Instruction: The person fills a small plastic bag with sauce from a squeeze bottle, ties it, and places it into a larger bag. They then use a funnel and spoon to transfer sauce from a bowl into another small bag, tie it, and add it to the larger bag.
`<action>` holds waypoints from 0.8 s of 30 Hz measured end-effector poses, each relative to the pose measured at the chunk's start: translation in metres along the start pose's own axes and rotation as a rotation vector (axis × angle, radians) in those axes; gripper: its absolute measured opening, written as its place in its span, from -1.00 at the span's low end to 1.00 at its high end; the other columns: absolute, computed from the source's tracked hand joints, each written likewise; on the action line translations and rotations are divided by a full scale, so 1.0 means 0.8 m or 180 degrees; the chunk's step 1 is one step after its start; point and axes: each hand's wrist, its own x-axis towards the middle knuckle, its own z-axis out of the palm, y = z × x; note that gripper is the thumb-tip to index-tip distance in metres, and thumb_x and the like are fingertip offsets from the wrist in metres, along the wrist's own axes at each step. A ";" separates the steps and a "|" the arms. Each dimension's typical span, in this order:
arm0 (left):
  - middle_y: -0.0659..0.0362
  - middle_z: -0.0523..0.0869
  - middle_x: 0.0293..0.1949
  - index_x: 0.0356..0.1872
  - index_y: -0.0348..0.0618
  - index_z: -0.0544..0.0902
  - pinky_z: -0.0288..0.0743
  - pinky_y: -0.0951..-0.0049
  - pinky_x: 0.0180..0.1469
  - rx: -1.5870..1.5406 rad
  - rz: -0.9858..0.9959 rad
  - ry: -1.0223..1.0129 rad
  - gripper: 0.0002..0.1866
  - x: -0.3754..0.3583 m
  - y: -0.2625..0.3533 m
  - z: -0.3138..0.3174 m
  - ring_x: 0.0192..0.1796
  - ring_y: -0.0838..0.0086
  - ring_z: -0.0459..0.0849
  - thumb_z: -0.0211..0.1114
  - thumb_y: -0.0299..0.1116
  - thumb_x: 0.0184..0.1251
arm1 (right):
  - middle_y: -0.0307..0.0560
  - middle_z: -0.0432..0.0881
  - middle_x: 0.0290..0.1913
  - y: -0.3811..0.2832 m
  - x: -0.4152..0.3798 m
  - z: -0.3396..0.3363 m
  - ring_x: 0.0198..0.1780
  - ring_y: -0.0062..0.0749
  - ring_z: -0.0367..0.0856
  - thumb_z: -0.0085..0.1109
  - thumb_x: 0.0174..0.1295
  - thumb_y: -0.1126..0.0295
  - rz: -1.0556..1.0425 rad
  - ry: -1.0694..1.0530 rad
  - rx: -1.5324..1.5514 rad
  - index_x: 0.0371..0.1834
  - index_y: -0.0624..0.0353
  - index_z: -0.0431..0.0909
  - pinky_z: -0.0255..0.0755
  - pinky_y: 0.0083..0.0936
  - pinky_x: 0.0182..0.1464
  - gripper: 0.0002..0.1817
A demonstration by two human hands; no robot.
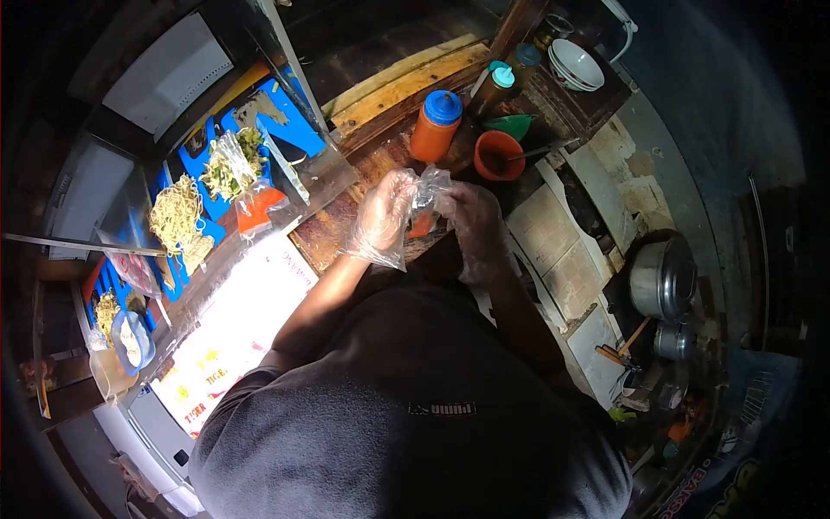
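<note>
Both my hands wear loose clear plastic gloves. My left hand (385, 212) and my right hand (474, 221) are closed together on a small clear plastic bag (428, 192) held above the wooden counter (363, 169). Something reddish shows at the bag's bottom. An orange squeeze bottle with a blue cap (435, 127) stands just beyond my hands, and an orange bowl with a spoon (499, 156) sits to its right.
Two brown bottles with teal caps (500, 86) and stacked white bowls (577, 65) stand at the back. A glass case on the left holds noodles (175, 214), chopped greens (233, 164) and bagged food. Metal pots (664, 278) sit at the right.
</note>
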 end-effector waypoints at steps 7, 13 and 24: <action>0.23 0.59 -0.27 -0.08 -0.26 0.50 0.43 0.54 -0.13 -0.0115 0.0166 -0.0371 -0.88 0.000 -0.008 0.001 -0.23 0.60 0.50 0.11 -0.46 0.47 | -0.13 0.65 -0.13 -0.067 0.012 -0.013 -0.26 -0.61 0.55 0.24 0.22 0.33 0.0471 -0.0108 0.1621 0.09 0.36 0.52 0.43 -0.65 -0.23 -0.57; 0.23 0.61 -0.20 -0.06 -0.24 0.52 0.44 0.54 -0.05 -0.1381 0.0210 -0.0485 -0.88 0.002 -0.004 0.003 -0.13 0.62 0.52 0.11 -0.49 0.46 | -0.15 0.64 -0.12 -0.068 0.016 -0.014 -0.24 -0.57 0.58 0.25 0.17 0.37 0.0612 -0.0577 0.1483 0.01 0.32 0.57 0.49 -0.60 -0.16 -0.64; 0.32 0.59 -0.25 -0.09 -0.17 0.56 0.51 0.56 -0.18 -0.1428 -0.1133 -0.0982 -0.89 -0.004 -0.019 -0.007 -0.21 0.68 0.55 0.18 -0.42 0.46 | -0.07 0.64 -0.21 -0.076 0.024 -0.037 -0.27 -0.53 0.60 0.22 0.15 0.63 0.0443 0.0248 0.1981 0.04 0.40 0.55 0.52 -0.55 -0.21 -0.66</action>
